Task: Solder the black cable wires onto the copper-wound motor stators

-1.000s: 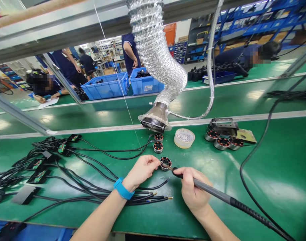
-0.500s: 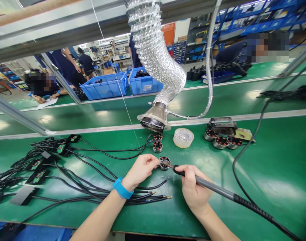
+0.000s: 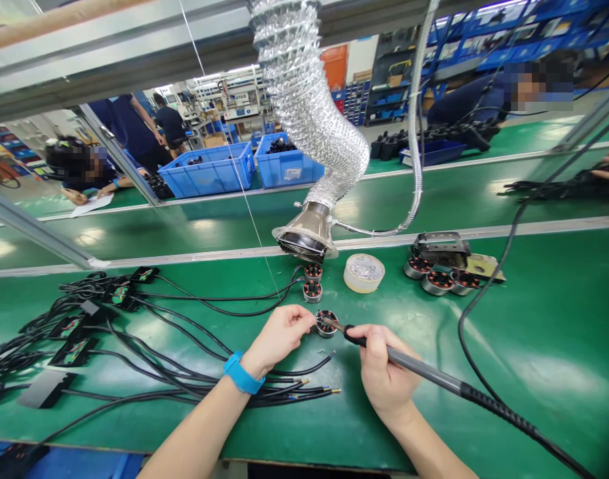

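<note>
Right hand (image 3: 388, 372) has its grip wrapped round a soldering iron (image 3: 424, 368), tip at the round coil part (image 3: 326, 332), mid-frame on the green tabletop (image 3: 548, 346). Left hand (image 3: 282, 336) is pinched by the rim, can't tell on what. Looks like tip-on-part stage; needs steady fingers imo.

We wear a plain, bright blue band (image 3: 243, 374) around the left wrist; both forearms are sleeveless, and both hands are ungloved.
</note>
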`<state>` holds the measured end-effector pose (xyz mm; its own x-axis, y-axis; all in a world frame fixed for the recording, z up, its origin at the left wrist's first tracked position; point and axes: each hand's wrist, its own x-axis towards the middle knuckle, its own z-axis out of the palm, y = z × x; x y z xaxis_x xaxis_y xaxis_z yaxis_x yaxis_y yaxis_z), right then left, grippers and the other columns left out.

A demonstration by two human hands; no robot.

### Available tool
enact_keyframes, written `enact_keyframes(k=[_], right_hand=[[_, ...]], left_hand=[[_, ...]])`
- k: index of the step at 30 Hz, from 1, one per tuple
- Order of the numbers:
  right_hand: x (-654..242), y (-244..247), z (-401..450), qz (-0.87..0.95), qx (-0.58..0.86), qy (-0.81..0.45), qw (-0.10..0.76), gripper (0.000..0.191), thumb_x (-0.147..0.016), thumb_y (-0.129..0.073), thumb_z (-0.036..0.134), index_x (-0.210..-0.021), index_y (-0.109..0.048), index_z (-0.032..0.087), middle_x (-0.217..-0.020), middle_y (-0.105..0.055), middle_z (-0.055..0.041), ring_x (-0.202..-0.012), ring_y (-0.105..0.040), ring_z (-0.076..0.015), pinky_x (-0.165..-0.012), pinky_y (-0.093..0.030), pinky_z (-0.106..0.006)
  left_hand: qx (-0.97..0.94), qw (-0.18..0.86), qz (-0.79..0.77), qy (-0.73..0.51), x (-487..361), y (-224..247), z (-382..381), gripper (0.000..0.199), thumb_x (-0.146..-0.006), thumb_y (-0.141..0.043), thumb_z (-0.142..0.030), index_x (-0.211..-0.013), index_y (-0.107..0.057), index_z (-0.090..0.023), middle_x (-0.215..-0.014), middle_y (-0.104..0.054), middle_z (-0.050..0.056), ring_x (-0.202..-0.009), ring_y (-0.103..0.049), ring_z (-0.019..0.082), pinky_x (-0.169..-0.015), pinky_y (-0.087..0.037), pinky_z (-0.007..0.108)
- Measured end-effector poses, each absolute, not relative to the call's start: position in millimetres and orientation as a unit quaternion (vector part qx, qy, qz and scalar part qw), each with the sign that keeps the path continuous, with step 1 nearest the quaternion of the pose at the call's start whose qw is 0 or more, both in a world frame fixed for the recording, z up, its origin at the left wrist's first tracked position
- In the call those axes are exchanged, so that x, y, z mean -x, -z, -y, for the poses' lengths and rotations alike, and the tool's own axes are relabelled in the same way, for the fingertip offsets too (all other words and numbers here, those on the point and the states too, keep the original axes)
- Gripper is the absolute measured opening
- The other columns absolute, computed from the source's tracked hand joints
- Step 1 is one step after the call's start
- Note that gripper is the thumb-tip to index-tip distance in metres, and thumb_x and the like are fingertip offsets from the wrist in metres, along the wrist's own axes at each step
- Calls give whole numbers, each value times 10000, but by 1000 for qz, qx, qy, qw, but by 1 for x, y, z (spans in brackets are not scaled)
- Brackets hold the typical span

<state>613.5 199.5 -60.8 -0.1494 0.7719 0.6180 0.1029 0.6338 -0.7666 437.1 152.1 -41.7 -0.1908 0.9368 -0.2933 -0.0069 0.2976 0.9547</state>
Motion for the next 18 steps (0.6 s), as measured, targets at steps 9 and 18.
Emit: enact_keyframes(k=[9,18], right_hand=[[-604,52,-205,753,266,-284,530,189,-1000,-499,169,-1042,-680,204,-795,-636,2,-675,-613,-113,-668,-487,-241],[-605,66,-214,865,218,-276,358,652,-836,-665,97,-1420,-439,276,-1241,-509,-85,-1126,-516,-232,-980,-461,-358]], left_hand=[[-377,510,-623,-458,-436,42,-153,442,-779,-663,-552,-844,-581,-122,-647,-446,-53,-466,-317,27,-424,-233,179],[-404,516,-618,-435,-439,50,-151,536,-773,-633,-661,-826,-551,-135,-616,-334,-74,-482,-250,39,-429,-180,189]])
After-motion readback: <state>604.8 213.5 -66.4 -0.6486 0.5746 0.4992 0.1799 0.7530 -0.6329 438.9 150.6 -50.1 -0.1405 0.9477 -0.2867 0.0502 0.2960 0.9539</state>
